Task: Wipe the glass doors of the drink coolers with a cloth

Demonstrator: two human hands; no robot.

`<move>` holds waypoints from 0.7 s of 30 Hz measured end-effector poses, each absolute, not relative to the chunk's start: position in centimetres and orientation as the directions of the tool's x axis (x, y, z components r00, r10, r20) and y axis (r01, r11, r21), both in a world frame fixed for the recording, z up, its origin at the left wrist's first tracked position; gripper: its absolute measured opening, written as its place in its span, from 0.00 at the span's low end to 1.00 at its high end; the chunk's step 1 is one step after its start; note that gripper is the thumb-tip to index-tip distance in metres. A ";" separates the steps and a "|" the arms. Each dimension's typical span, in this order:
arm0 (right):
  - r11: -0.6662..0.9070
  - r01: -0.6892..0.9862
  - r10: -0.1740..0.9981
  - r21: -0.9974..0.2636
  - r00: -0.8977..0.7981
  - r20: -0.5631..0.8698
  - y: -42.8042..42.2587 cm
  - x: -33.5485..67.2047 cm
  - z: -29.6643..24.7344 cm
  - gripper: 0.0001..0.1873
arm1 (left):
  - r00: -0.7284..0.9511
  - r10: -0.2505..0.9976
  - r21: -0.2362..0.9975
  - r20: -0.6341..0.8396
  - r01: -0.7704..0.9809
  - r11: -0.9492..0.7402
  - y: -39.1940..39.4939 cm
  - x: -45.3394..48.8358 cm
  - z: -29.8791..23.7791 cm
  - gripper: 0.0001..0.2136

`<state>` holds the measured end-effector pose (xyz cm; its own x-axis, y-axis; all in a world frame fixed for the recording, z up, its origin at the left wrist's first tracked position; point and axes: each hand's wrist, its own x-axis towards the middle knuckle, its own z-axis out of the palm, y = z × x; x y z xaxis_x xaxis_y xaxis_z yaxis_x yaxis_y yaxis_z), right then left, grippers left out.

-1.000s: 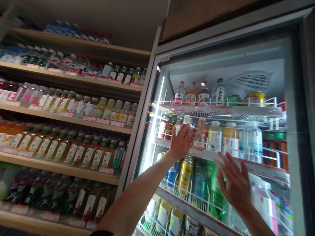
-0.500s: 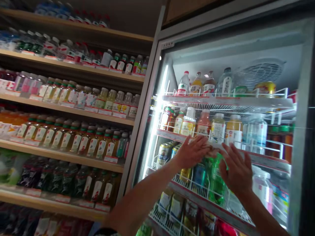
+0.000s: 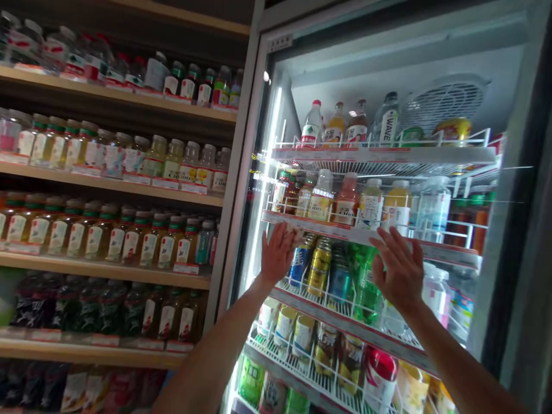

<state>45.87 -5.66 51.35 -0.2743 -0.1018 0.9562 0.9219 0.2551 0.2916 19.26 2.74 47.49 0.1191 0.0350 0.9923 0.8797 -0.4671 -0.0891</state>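
In the head view my left hand (image 3: 276, 253) is at the left end of the second shelf's front edge (image 3: 319, 225) in the lit fridge. Its fingers press a crumpled pale cloth (image 3: 295, 234) against that edge; part of the cloth is hidden behind them. My right hand (image 3: 399, 270) has its fingers spread, the tips at the same edge farther right, and nothing shows in it. Juice bottles (image 3: 345, 201) stand on the shelf above my hands. Below are gold cans (image 3: 319, 267) and a green bottle (image 3: 365, 282), partly covered by my right hand.
White wire rails (image 3: 457, 230) fence the fridge shelves. The top shelf (image 3: 379, 154) carries several bottles, among them one marked WAVE (image 3: 388, 122). More cans (image 3: 304, 336) fill the lower racks. Left of the fridge frame (image 3: 235, 190), wooden shelves (image 3: 107, 267) hold rows of bottles.
My left hand has slid left along the shelf edge with the cloth, away from my right hand. My right hand stays near the same part of the edge. The view has tilted down slightly.
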 end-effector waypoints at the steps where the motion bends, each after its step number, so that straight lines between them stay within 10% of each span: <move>1: 0.255 0.922 -0.104 0.293 -0.275 0.956 -5.6 45.9 51.3 0.18 | -0.017 0.072 0.047 0.997 0.896 -0.442 3.1 18.3 47.5 0.21; 5: 0.236 0.928 -0.104 0.289 -0.271 0.957 -5.6 45.9 51.4 0.17 | -0.371 0.152 0.401 0.916 0.842 -0.361 4.0 16.6 47.5 0.23; 13: 0.228 0.929 -0.112 0.292 -0.273 0.956 -5.6 46.0 51.4 0.15 | 0.325 0.072 -0.253 0.943 0.839 -0.482 1.9 18.4 43.4 0.18; 18: 0.212 0.928 -0.119 0.306 -0.286 0.951 -5.6 46.0 51.4 0.15 | -0.230 0.203 0.284 0.952 0.911 -0.299 3.4 14.9 42.7 0.21; 21: 0.200 0.929 -0.117 0.311 -0.292 0.949 -5.5 46.1 51.4 0.15 | -0.270 0.179 0.316 0.946 0.892 -0.322 3.2 15.9 40.6 0.22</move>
<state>46.10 -5.51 51.35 -0.2925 -0.1171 0.9491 0.9290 0.2005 0.3110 15.94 3.23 40.62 -0.2705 0.1790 0.9459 0.8925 -0.3218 0.3161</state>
